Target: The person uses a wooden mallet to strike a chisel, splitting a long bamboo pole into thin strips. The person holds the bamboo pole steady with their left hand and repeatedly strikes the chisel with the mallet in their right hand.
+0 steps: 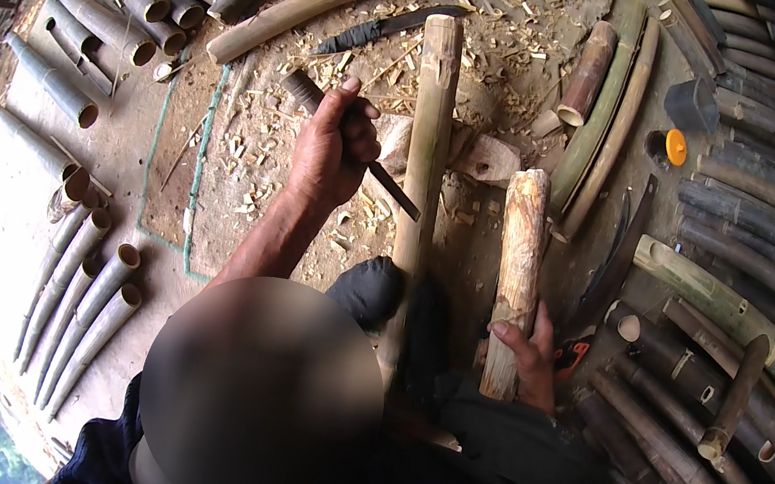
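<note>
Bamboo tubes (94, 328), grey-green and open at the ends, lie in a fanned group on the floor at far left. To their right, a green cord (205, 145) runs along the ground. The left hand (338, 139) is closed in a fist around the dark, wrapped handle of a chisel (395, 191), which slants down to the right. Its tip overlaps the edge of an upright-looking bamboo pole (434, 99) in this view; whether they touch cannot be told. Beyond the hand lies a long dark tool (395, 26) with a wrapped end. Just right of the pole, a pale wooden billet (523, 232) points away from the person; the right hand (538, 360) grips its near end, thumb across the front, fingers partly hidden. Farther right lie a green bamboo length (599, 113), an orange disc (675, 147) and rows of dark bamboo (668, 444).
</note>
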Demonstrator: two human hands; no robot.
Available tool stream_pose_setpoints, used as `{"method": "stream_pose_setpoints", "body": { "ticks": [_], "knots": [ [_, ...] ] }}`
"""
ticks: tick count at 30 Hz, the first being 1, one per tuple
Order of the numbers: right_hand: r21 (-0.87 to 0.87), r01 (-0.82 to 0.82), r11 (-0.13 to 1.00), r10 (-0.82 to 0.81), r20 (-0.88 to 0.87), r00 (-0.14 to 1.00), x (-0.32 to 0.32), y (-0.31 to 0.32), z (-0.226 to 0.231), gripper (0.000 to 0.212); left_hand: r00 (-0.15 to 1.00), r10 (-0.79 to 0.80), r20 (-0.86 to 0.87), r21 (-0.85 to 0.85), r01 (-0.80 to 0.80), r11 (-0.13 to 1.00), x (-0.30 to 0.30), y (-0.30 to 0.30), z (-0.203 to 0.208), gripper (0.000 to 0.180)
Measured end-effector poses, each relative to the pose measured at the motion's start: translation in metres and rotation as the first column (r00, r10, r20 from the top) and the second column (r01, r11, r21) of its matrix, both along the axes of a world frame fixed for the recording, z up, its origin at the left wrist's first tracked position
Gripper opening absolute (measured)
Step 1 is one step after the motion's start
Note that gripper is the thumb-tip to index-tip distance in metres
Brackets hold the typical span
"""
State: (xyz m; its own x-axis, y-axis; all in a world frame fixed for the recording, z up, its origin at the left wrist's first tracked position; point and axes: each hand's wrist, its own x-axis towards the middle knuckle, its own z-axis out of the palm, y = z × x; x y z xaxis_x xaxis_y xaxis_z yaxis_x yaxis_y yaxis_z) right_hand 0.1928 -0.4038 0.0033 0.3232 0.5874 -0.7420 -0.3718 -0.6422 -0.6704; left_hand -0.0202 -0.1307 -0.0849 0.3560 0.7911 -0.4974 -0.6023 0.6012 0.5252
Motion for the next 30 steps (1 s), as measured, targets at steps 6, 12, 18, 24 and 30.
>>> {"method": "stream_pose_setpoints", "body": {
  "ticks": [6, 12, 18, 24, 30],
  "knots": [
    [0.019, -0.004, 1.000, 0.005, -0.012, 1.000, 0.000, -0.001, -0.001, 0.071, 0.999, -0.016, -0.036, -0.004, 0.015, 1.000, 0.001, -0.012, 0.003, 0.032],
    [0.025, -0.011, 1.000, 0.012, -0.015, 1.000, -0.001, 0.002, 0.001, 0.071, 0.999, 0.023, -0.044, -0.018, -0.024, 1.000, 0.000, -0.017, 0.000, 0.031],
    [0.045, -0.036, 0.998, 0.037, -0.028, 0.999, 0.002, 0.000, -0.001, 0.067, 0.997, 0.035, -0.062, 0.098, -0.029, 0.995, 0.002, 0.001, 0.014, 0.036],
    [0.063, -0.030, 0.998, 0.033, -0.043, 0.999, 0.004, 0.001, -0.003, 0.064, 0.963, 0.248, 0.107, 0.173, -0.264, 0.949, 0.015, 0.096, 0.021, 0.032],
    [0.041, -0.005, 0.999, 0.007, -0.051, 0.999, 0.003, 0.004, -0.005, 0.067, 0.957, 0.249, 0.147, 0.130, -0.268, 0.955, 0.016, 0.121, -0.002, 0.030]
  ]
}}
